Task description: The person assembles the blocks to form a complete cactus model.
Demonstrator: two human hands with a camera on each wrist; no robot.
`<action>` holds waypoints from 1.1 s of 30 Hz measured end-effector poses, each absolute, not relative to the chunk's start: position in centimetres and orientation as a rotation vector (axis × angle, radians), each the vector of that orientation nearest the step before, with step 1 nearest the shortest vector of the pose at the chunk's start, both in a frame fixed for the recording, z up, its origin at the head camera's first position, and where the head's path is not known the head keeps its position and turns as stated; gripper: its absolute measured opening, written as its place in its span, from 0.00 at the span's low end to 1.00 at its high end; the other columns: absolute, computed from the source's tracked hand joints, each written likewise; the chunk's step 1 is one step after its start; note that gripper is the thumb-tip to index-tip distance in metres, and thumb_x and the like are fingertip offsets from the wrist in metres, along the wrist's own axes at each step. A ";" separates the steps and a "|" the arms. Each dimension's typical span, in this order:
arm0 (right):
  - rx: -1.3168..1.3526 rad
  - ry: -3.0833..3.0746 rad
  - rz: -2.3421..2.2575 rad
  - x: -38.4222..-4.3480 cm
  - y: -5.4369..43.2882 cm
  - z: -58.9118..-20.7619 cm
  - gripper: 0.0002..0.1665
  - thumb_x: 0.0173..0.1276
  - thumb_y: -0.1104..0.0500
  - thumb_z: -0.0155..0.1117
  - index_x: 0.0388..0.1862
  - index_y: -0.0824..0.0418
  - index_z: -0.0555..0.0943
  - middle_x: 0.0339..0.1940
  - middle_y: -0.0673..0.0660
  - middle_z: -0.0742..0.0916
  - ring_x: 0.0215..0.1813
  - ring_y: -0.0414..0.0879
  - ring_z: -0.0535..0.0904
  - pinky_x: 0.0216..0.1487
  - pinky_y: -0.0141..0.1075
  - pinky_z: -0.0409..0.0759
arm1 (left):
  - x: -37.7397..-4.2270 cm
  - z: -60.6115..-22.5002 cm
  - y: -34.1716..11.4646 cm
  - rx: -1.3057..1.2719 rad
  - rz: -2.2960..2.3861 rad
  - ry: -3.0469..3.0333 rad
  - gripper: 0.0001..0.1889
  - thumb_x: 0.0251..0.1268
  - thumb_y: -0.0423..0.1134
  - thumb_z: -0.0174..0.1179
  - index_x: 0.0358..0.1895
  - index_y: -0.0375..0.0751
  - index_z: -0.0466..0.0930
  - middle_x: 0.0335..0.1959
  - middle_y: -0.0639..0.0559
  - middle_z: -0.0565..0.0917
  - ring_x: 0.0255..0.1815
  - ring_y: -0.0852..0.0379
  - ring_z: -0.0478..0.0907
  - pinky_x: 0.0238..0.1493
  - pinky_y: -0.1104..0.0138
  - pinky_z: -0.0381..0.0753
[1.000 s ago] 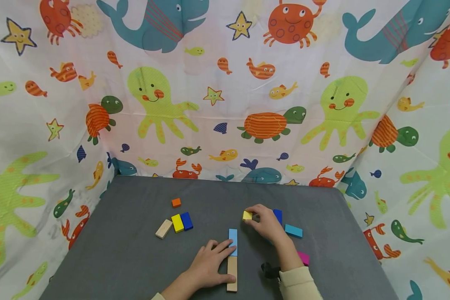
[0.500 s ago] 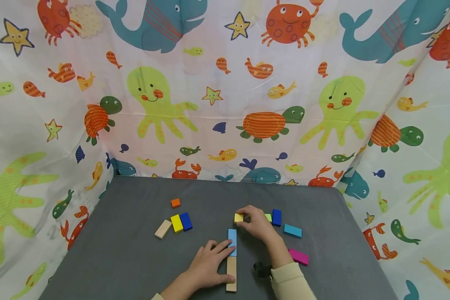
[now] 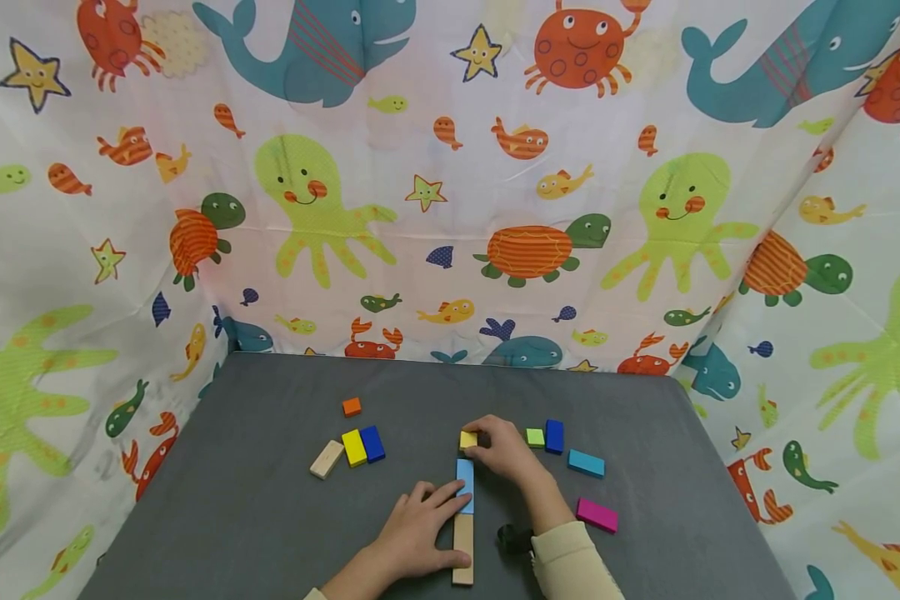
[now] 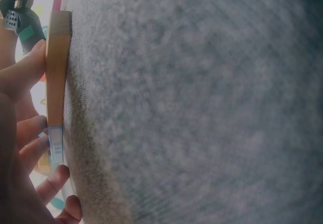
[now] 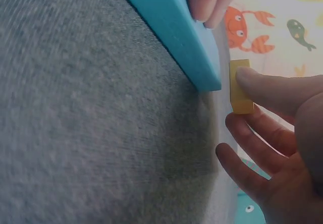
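Observation:
A light blue block (image 3: 464,472) and a plain wooden block (image 3: 462,533) lie end to end in a row on the grey table. My left hand (image 3: 420,532) rests on this row, thumb on the wooden block and fingers spread over the light blue one. Between thumb and fingers, my right hand (image 3: 508,454) pinches a small yellow block (image 5: 241,85). It holds that block just beyond the far end of the light blue block; in the right wrist view a narrow gap separates the two. Part of the light blue block is hidden under my left fingers.
To the right lie a green block (image 3: 535,437), a dark blue block (image 3: 554,436), a blue block (image 3: 586,462) and a magenta block (image 3: 597,515). On the left are orange (image 3: 352,407), yellow (image 3: 354,447), dark blue (image 3: 372,443) and wooden (image 3: 327,459) blocks. A printed curtain (image 3: 420,242) stands behind.
My right hand has carried the small yellow block leftward to the far end of the row, uncovering the green and magenta blocks. My left hand stays where it was.

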State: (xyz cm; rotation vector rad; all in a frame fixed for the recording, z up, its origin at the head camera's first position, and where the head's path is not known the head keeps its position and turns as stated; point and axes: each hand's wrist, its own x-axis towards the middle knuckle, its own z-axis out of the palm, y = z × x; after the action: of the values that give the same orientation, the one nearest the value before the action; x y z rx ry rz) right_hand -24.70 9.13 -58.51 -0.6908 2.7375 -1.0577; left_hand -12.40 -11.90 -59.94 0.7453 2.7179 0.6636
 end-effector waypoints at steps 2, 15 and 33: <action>-0.691 2.722 -1.061 -24.7 9.1 -58.6 0.18 0.70 0.63 0.76 0.57 0.62 0.88 0.54 0.60 0.89 0.53 0.54 0.83 0.59 0.55 0.83 | -12.4 -60.0 -11.9 0.736 0.666 2.713 0.44 0.64 0.76 0.61 0.81 0.63 0.67 0.84 0.60 0.63 0.62 0.53 0.66 0.44 0.60 0.66; -0.706 2.677 -0.984 -24.5 9.0 -59.0 0.17 0.70 0.60 0.76 0.56 0.62 0.88 0.50 0.57 0.88 0.48 0.50 0.82 0.55 0.52 0.83 | -12.5 -60.3 -11.9 0.717 0.670 2.709 0.44 0.64 0.76 0.61 0.81 0.65 0.67 0.84 0.62 0.62 0.62 0.53 0.66 0.45 0.60 0.67; -0.703 2.687 -1.071 -23.8 10.1 -57.3 0.19 0.75 0.61 0.71 0.62 0.62 0.86 0.58 0.59 0.87 0.56 0.55 0.84 0.60 0.56 0.83 | -12.5 -59.7 -11.6 0.670 0.630 2.678 0.45 0.63 0.77 0.62 0.82 0.68 0.66 0.84 0.64 0.62 0.64 0.53 0.66 0.47 0.58 0.69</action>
State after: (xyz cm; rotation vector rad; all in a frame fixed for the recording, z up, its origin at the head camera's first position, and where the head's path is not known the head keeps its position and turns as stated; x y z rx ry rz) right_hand -23.80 10.15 -57.29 -0.7026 2.6873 -1.0708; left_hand -12.46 -11.64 -59.67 0.6695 2.6777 0.6300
